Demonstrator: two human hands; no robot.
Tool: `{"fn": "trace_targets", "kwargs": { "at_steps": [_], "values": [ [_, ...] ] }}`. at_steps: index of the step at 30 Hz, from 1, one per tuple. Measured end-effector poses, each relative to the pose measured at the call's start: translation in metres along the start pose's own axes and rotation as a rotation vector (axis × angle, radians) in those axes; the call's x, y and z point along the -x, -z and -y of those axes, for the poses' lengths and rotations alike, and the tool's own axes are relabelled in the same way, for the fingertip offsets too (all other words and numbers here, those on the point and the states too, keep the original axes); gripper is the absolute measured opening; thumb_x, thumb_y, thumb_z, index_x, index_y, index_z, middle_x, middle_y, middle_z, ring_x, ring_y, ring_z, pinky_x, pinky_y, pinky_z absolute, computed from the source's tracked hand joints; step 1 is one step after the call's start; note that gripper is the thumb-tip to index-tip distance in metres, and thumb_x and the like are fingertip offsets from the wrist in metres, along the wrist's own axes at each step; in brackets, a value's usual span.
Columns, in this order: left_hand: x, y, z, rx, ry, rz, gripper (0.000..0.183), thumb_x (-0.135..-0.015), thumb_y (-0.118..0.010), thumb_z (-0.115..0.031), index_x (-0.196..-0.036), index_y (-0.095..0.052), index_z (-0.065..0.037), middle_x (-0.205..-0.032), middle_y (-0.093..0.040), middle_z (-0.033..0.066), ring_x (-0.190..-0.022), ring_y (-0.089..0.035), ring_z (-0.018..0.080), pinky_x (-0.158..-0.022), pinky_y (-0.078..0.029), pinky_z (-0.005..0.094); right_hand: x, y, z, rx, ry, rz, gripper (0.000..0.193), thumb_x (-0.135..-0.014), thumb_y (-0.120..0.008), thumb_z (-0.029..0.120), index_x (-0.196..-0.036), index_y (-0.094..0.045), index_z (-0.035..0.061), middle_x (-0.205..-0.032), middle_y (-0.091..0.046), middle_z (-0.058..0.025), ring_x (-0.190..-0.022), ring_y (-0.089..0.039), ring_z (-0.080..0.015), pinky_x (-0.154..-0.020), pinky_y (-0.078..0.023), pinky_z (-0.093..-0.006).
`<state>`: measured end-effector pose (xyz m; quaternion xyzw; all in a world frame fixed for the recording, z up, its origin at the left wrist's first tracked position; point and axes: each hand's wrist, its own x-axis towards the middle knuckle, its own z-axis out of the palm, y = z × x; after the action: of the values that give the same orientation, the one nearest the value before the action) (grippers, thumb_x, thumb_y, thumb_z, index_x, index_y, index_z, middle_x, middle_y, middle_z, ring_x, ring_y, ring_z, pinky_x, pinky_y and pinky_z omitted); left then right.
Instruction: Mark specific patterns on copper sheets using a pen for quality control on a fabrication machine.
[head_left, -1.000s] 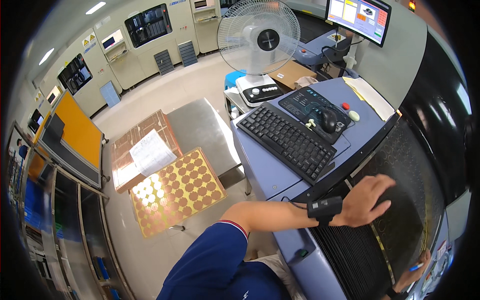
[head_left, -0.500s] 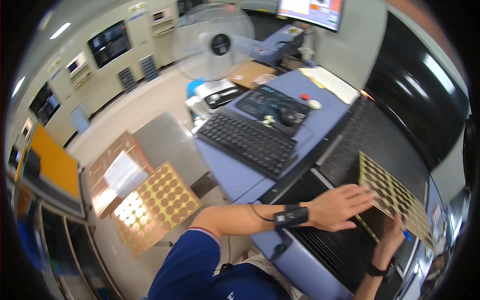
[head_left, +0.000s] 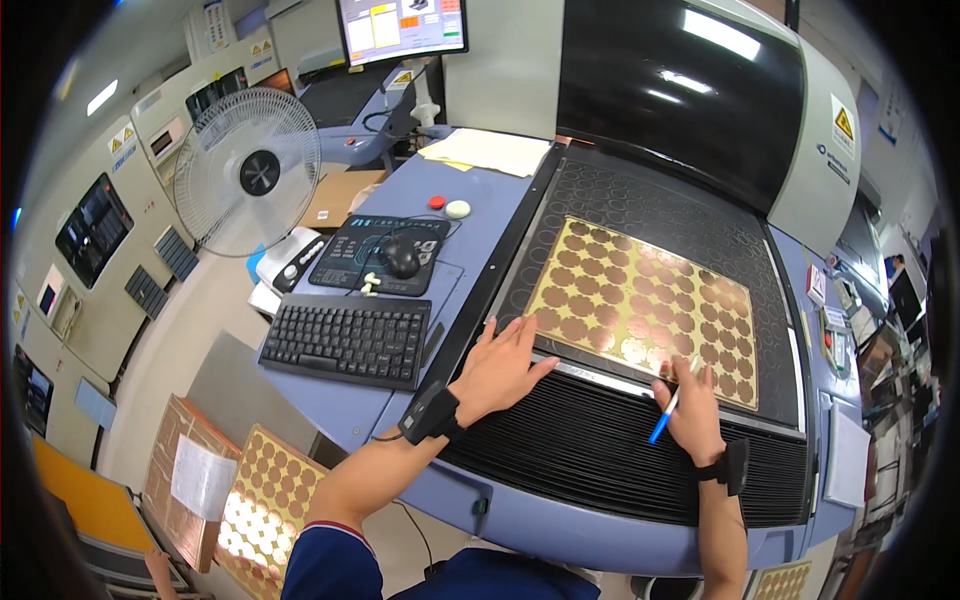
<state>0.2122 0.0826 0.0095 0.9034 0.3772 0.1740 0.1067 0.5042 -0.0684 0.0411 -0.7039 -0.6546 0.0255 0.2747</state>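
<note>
A copper panel [head_left: 640, 292] with rows of round brown pads on a yellow-green ground lies flat on the black machine bed [head_left: 570, 190]. At its near left corner rests my left hand [head_left: 500, 368], fingers stretched out, with nothing in it. My right hand [head_left: 692, 408] is at the panel's near edge, its fingertips on or just over the pads. Between the fingers of that hand sits a pen with a blue end [head_left: 660, 424], pointing down toward me. Whether the right fingers also press on the panel cannot be made out.
Ribbed black bellows [head_left: 560, 440] run along the bed's front. To the left are a keyboard [head_left: 345, 340], a mouse [head_left: 401, 256] and red and white buttons. More panels [head_left: 262, 495] are stacked lower left, near another person's hand [head_left: 158, 572]. A fan [head_left: 258, 172] stands behind.
The panel, tilted up at my right before, now lies flat on the bed. My left hand has gone to its near left corner. My view has swung right.
</note>
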Motion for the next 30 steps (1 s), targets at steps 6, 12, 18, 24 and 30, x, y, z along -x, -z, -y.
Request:
{"fn": "trace_targets", "kwargs": {
  "at_steps": [6,12,18,24,30],
  "values": [
    [0.012,0.025,-0.013,-0.136,0.058,-0.002,0.072,-0.105,-0.062,-0.048,-0.146,-0.051,0.01,-0.122,-0.072,0.0311,-0.13,-0.062,0.042,-0.124,-0.033,0.0558,0.018,-0.006,-0.003,0.095,0.116,0.115,0.062,-0.101,-0.067,0.048,-0.135,-0.057,-0.0033,-0.127,-0.068,-0.033,-0.126,-0.061,-0.0501,-0.125,-0.031,-0.0571],
    [0.011,0.037,-0.01,-0.127,0.104,-0.043,0.052,-0.103,-0.065,-0.043,-0.122,-0.065,0.005,-0.09,-0.076,0.0226,-0.105,-0.071,0.042,-0.119,-0.037,0.0599,0.015,-0.01,0.005,0.059,0.128,0.15,0.072,-0.101,-0.062,0.058,-0.139,-0.055,-0.0022,-0.133,-0.061,-0.0415,-0.133,-0.054,-0.0583,-0.125,-0.034,-0.0563],
    [0.008,0.048,-0.01,-0.089,0.184,0.074,0.055,-0.102,-0.066,-0.045,-0.131,-0.066,0.002,-0.107,-0.076,0.0228,-0.11,-0.07,0.0428,-0.117,-0.04,0.0546,0.018,-0.015,0.0,0.07,0.159,0.12,0.074,-0.101,-0.063,0.059,-0.141,-0.055,-0.0023,-0.135,-0.06,-0.0415,-0.135,-0.052,-0.0586,-0.124,-0.034,-0.0566],
    [0.077,0.084,0.008,-0.168,0.291,-0.256,0.062,-0.098,-0.071,-0.044,-0.138,-0.063,0.003,-0.124,-0.071,0.0266,-0.118,-0.065,0.0447,-0.106,-0.049,0.0513,0.019,-0.015,-0.004,0.033,0.152,0.113,0.072,-0.101,-0.063,0.057,-0.137,-0.057,-0.0047,-0.135,-0.06,-0.0402,-0.135,-0.052,-0.0553,-0.123,-0.034,-0.0585],
    [0.152,0.107,0.089,-0.456,0.646,-0.416,0.057,-0.096,-0.073,-0.037,-0.134,-0.064,0.004,-0.111,-0.075,0.0235,-0.111,-0.068,0.0432,-0.101,-0.05,0.0519,0.02,-0.02,-0.007,0.054,0.167,0.106,0.068,-0.1,-0.065,0.055,-0.132,-0.061,-0.0047,-0.131,-0.063,-0.0374,-0.135,-0.053,-0.051,-0.123,-0.033,-0.0597]
  ]
}}
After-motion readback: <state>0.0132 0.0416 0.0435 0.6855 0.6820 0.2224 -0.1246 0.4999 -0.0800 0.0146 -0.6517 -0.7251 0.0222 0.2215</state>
